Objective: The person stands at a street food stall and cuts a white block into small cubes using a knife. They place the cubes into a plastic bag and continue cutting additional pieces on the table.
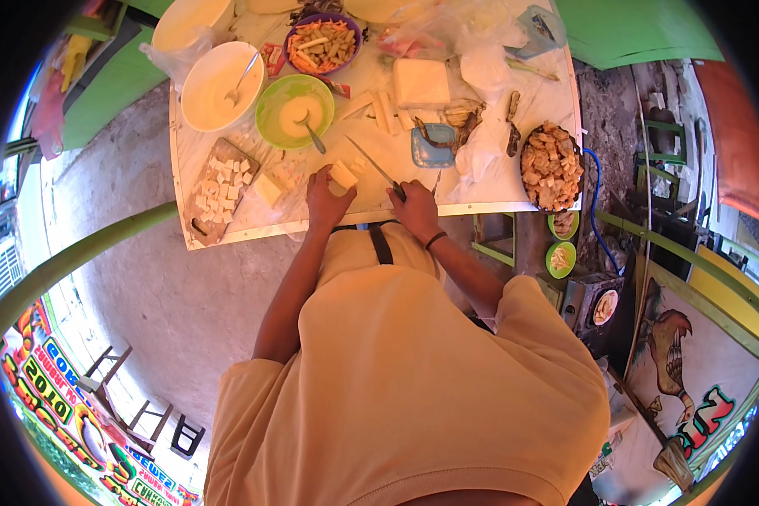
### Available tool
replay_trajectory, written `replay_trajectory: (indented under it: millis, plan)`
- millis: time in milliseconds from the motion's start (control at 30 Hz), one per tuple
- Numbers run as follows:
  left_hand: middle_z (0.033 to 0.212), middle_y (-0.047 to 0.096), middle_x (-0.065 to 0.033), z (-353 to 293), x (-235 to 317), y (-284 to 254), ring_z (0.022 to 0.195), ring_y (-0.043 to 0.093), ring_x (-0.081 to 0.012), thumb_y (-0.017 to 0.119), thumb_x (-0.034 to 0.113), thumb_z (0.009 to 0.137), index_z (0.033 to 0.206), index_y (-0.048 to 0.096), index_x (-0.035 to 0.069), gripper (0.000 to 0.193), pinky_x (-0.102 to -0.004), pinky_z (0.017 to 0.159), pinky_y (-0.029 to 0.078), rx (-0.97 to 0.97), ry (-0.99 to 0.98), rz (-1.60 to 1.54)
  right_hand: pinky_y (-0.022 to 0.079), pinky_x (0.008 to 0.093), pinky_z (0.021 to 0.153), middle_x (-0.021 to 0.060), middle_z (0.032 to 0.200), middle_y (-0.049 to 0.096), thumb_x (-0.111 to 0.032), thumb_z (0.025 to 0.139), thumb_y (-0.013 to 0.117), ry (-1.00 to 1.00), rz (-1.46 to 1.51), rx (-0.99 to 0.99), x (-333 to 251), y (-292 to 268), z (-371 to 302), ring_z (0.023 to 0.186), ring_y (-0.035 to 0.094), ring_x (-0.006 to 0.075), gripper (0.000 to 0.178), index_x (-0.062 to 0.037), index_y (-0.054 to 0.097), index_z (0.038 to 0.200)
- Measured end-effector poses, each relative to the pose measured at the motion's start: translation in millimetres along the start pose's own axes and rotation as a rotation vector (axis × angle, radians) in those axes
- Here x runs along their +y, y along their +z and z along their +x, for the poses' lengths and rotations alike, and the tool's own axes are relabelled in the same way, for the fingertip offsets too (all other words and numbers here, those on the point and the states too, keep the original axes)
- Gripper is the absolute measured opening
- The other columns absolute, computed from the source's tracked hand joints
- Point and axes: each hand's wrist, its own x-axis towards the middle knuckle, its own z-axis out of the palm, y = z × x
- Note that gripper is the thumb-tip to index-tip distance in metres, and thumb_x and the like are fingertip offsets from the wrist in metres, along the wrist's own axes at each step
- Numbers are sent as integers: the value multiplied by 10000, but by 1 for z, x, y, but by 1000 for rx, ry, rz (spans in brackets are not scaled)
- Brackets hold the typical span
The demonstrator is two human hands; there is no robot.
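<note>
My left hand point(327, 201) rests near the table's front edge, thumb and fingers closed about a pale yellow block point(343, 174), perhaps tofu. In my right hand point(416, 207) is a knife point(378, 166), its dark handle gripped and its blade slanting up and left, apart from the block. A second pale block point(268, 190) lies left of my left hand. Farther left, a wooden cutting board point(204, 199) carries several white cubes. Just beyond my hands sits a green bowl point(271, 101) of pale liquid with a spoon point(312, 135) in it.
A white bowl point(196, 88), a purple-rimmed bowl point(321, 45) of cut vegetables and a large pale slab point(422, 83) stand farther back. A blue container point(433, 153) is right of the knife. Browned pieces point(552, 166) fill a plate at the table's right corner, beside a blue hose point(599, 202).
</note>
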Motion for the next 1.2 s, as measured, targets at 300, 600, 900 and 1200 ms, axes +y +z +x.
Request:
replay_trajectory:
  millis: [300,600,900,1200]
  plan:
    - [1346,323,-230,-5,29,-11,1290,284,-423,826,291,586,1083,621,30,598,-511,992,366,10,-98,140,483,463,694,174,903,593,-191,789,664,69,106,248,-2,9,34,819,607,367,193,-17,583,812]
    - [1112,580,-262,2,17,-16,1043,575,-362,819,328,622,1059,640,-9,580,-411,911,460,-95,-171,-11,469,469,682,182,802,585,-152,785,637,21,224,224,-4,13,35,785,589,392,154,-20,560,807]
    - [985,657,-205,9,98,-27,950,639,-307,818,313,635,1086,624,-16,591,-373,861,492,-196,84,-114,468,464,687,211,821,591,-149,777,657,-26,230,289,19,-64,38,790,586,410,184,7,572,825]
    - [1168,587,-221,134,162,24,1059,600,-295,816,352,618,1066,635,0,599,-380,918,468,-221,87,-73,479,458,692,202,797,609,-181,785,664,77,86,469,42,-129,140,792,603,392,204,-5,574,836]
